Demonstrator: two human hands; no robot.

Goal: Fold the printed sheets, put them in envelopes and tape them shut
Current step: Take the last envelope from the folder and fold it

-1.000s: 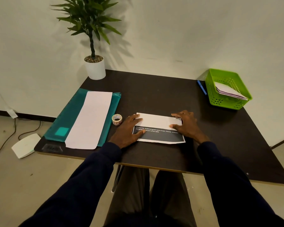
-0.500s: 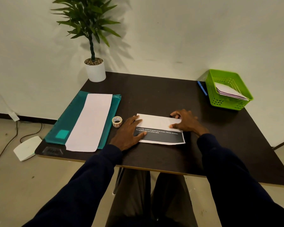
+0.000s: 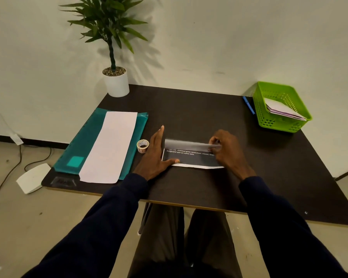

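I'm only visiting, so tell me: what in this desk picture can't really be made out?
All in the head view:
1. Printed sheet: its raised top flap is smeared by motion blur, the right hand covers its right end, and the white text is too small to read whole.
2. Papers in the green basket: the basket wall hides their lower part, so their number cannot be told.

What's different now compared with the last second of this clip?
The right hand has pinched the far flap of the printed sheet and lifted it, blurred in motion. The left hand shifted to the sheet's left edge, its thumb pressing the near corner. The tape roll, teal folder and green basket stayed put.
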